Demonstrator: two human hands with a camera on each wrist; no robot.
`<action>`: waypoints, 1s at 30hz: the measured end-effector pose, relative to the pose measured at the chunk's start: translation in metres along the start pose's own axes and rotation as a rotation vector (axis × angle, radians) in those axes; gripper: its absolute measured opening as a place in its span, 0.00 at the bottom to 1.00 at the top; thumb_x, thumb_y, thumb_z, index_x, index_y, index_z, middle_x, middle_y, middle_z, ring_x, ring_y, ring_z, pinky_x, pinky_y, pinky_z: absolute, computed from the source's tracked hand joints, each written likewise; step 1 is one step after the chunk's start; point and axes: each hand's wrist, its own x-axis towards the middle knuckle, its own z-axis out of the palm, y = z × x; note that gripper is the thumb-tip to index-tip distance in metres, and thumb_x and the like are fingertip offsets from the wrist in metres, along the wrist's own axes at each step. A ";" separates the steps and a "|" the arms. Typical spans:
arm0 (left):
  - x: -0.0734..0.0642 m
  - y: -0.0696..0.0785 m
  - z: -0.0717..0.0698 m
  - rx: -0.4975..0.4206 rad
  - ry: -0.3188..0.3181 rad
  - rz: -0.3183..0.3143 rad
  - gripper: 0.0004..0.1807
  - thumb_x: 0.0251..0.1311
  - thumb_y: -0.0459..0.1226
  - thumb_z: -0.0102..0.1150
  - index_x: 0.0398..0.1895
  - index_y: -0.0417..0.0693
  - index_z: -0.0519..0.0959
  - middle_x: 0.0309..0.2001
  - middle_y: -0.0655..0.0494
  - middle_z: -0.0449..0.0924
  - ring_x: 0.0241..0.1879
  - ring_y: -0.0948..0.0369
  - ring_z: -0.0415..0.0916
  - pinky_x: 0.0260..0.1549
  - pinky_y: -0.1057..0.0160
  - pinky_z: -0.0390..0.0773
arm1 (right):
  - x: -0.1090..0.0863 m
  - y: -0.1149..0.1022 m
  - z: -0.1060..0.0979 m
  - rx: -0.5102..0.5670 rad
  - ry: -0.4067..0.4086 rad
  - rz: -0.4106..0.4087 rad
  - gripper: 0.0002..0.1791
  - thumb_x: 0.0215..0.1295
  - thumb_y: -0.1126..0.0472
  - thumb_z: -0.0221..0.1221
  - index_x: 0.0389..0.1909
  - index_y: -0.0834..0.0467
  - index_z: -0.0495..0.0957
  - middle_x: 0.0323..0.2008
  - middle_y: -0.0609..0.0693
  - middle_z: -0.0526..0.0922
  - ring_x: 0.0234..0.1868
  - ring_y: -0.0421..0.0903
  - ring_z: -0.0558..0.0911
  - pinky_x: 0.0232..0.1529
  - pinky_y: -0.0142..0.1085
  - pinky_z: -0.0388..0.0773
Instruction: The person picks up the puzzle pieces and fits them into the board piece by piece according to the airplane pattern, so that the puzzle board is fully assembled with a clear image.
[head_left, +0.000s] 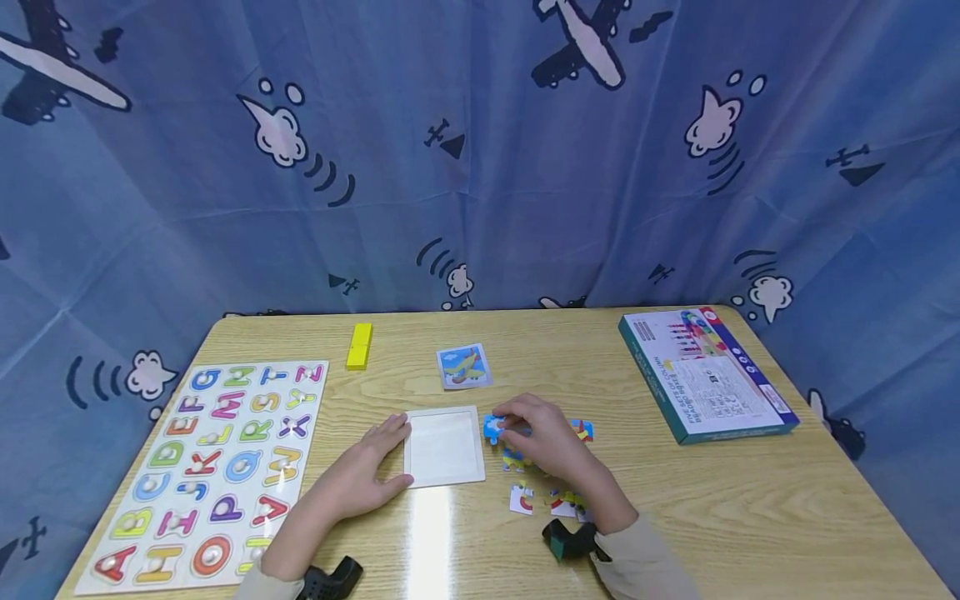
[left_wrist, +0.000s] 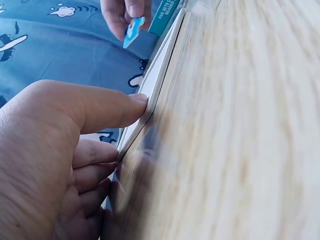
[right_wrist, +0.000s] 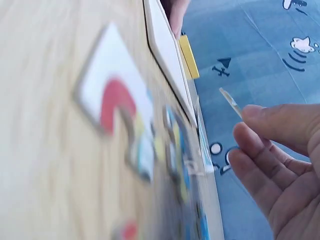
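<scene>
- Reads "FIVE SETS OF COLUMN" on box (head_left: 720, 392); reads coloured letters, A to Z, on board (head_left: 253, 490).
- Shows white floor inside tray (head_left: 444, 446).
- Pinches blue piece (head_left: 492, 428) in right hand (head_left: 546, 437), between thumb and fingers, just right of tray.
- Rests left hand (head_left: 366, 471), loosely spread, against tray's left edge.

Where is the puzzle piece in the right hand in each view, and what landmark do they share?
Head: the piece is below centre, right of the tray.
Left wrist: piece at top, left of centre.
Right wrist: piece right of centre, nearly edge-on.
Shared landmark: the white tray.
</scene>
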 end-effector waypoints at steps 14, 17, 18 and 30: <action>0.000 -0.004 0.002 -0.010 0.011 0.002 0.39 0.55 0.48 0.63 0.69 0.44 0.64 0.73 0.54 0.56 0.72 0.54 0.52 0.71 0.50 0.56 | 0.029 -0.037 0.044 -0.063 -0.013 -0.033 0.12 0.61 0.66 0.60 0.46 0.61 0.82 0.43 0.51 0.80 0.38 0.40 0.79 0.40 0.30 0.82; 0.000 -0.004 0.002 -0.010 0.013 0.007 0.39 0.54 0.48 0.63 0.69 0.44 0.64 0.73 0.54 0.56 0.72 0.54 0.52 0.71 0.50 0.56 | 0.035 -0.042 0.054 -0.095 -0.017 -0.025 0.13 0.61 0.66 0.59 0.47 0.61 0.82 0.43 0.51 0.80 0.38 0.41 0.79 0.39 0.30 0.81; 0.000 -0.004 0.002 -0.011 0.016 0.012 0.39 0.54 0.47 0.64 0.68 0.43 0.64 0.72 0.53 0.56 0.72 0.53 0.52 0.71 0.50 0.56 | 0.037 -0.043 0.057 -0.102 -0.020 -0.024 0.13 0.61 0.67 0.59 0.47 0.61 0.82 0.43 0.52 0.80 0.38 0.41 0.79 0.38 0.29 0.81; 0.000 -0.004 0.001 -0.020 0.026 0.030 0.38 0.55 0.46 0.63 0.68 0.42 0.65 0.72 0.51 0.58 0.71 0.51 0.54 0.69 0.48 0.59 | 0.048 -0.050 0.077 -0.143 -0.017 -0.047 0.13 0.61 0.68 0.59 0.47 0.62 0.82 0.40 0.52 0.80 0.33 0.39 0.74 0.32 0.26 0.74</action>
